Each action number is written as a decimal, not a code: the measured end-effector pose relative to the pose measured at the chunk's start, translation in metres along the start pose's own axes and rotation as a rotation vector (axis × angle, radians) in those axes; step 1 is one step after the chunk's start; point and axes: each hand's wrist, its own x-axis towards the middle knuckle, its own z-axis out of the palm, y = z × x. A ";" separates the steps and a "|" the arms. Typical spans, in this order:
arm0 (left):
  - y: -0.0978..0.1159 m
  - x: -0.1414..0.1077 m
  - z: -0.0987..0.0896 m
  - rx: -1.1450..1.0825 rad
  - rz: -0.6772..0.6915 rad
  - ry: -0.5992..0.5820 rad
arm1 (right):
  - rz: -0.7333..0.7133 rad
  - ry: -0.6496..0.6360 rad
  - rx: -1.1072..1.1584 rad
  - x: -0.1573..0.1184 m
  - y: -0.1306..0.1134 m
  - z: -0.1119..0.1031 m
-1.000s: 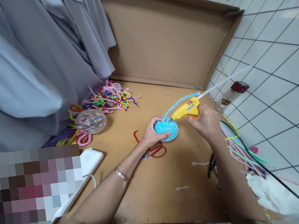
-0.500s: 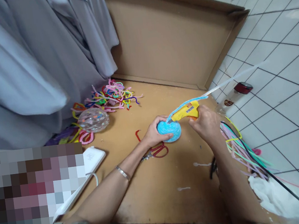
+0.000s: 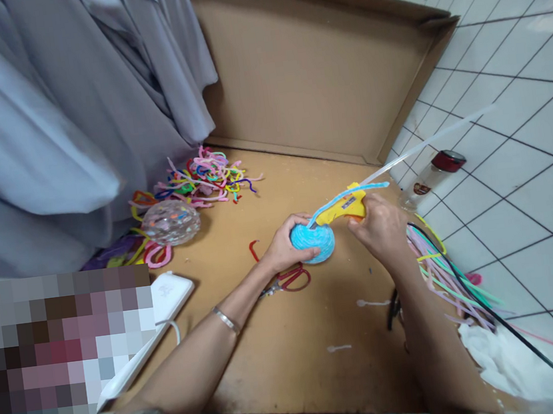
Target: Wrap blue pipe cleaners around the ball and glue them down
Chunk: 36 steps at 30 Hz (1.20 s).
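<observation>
My left hand [image 3: 288, 242] grips a round blue coil [image 3: 318, 243] that looks wound from fuzzy pipe cleaner. A loose blue pipe cleaner [image 3: 340, 196] rises from the coil's top and stretches to the right. In my right hand [image 3: 380, 221] is a yellow glue gun [image 3: 340, 209], its nozzle at the top of the coil; whether the tip touches is too small to tell. A long clear glue stick [image 3: 424, 143] sticks out of the gun's back. Red-handled scissors [image 3: 293, 279] lie just below my left hand, partly behind the forearm.
Tangled colourful pipe cleaners [image 3: 212, 174] lie at the back left, near a clear round container [image 3: 171, 222]. A white power strip [image 3: 173, 290] is at left. More pipe cleaners [image 3: 446, 273] and a red-lidded jar [image 3: 434, 177] are at right. A cardboard panel [image 3: 311, 75] stands behind.
The glue gun has tilted slightly, and its glue stick now crosses above the loose blue pipe cleaner further left. Both hands stay almost in place around the coil and gun.
</observation>
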 end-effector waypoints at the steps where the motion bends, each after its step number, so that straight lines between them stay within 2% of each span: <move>1: 0.000 0.000 0.000 0.002 0.001 -0.004 | 0.008 -0.010 -0.008 0.000 0.000 -0.001; 12: 0.003 0.000 0.001 0.000 0.021 -0.022 | 0.037 -0.027 -0.034 -0.001 -0.003 -0.007; 18: 0.003 0.000 0.002 0.017 0.026 -0.020 | 0.050 -0.093 -0.070 -0.001 -0.002 -0.010; 27: 0.004 -0.001 0.002 0.011 0.009 -0.020 | 0.034 -0.049 -0.064 -0.001 0.000 -0.012; 33: 0.004 -0.001 0.003 0.023 0.011 -0.016 | 0.029 -0.098 -0.091 -0.001 -0.001 -0.014; 36: 0.005 -0.001 0.002 0.032 0.012 -0.020 | 0.027 -0.069 -0.086 -0.002 0.002 -0.013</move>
